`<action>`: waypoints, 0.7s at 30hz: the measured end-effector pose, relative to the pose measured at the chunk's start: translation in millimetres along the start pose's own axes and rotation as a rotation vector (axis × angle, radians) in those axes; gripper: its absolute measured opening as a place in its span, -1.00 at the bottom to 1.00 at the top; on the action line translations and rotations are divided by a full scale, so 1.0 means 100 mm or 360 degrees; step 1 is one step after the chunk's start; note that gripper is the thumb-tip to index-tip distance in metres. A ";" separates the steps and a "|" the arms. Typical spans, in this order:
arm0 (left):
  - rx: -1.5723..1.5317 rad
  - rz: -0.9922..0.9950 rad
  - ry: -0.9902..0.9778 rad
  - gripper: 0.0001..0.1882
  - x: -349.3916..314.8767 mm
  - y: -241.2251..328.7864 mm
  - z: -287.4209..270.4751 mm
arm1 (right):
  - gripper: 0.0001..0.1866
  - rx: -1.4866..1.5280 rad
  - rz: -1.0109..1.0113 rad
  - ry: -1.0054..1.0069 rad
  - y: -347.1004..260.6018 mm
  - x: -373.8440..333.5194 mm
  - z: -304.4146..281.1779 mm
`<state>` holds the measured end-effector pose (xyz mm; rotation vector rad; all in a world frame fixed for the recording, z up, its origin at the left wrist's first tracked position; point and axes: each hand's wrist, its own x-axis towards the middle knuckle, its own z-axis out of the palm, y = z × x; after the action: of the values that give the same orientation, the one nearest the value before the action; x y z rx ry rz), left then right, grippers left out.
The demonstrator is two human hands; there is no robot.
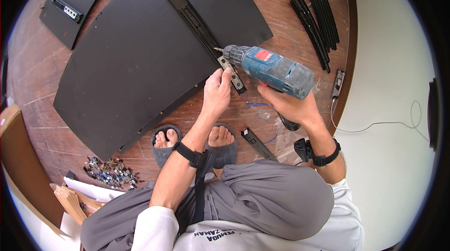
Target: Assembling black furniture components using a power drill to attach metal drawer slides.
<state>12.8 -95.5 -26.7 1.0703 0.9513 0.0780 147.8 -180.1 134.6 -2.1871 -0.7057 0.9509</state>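
Note:
A blue and black cordless drill point(274, 68) is in my right hand point(293, 105), its fingers wrapped round the handle. The drill lies nearly level and its bit points left, just over a black drawer slide point(194, 23). That slide rests slantwise on a large black panel point(126, 63), its near end reaching past the panel's edge. My left hand point(217, 92) is closed in a pinch at the silver perforated part near this end. Whether a screw is between the fingertips is hidden. The bit's tip is close to the slide; contact cannot be told.
A heap of screws and fittings point(112, 173) lies at the lower left. Several black slide rails point(318, 23) lie at the far right, and a short slide piece point(258, 144) near my knee. Another panel point(70, 4) carries a slide at the far left. A cable point(370, 126) trails right.

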 end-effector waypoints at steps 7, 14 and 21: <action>0.0067 0.0019 0.0024 -0.54 0.04 -0.05 -0.01 | -0.76 -0.0075 -0.0185 0.0010 0.03 0.03 0.04; -0.0277 -0.0083 -0.0043 -0.62 0.02 0.01 -0.01 | -0.77 -0.0213 -0.0289 0.0010 -0.09 0.11 0.04; -0.1378 -0.0400 -0.0084 -0.60 -0.06 0.18 0.01 | -0.75 -0.0337 -0.0262 -0.0031 -0.28 0.14 0.00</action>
<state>16.1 -89.5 -8.9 0.1527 0.8648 0.2289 150.1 -152.4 149.8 -2.2604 -1.0195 0.8462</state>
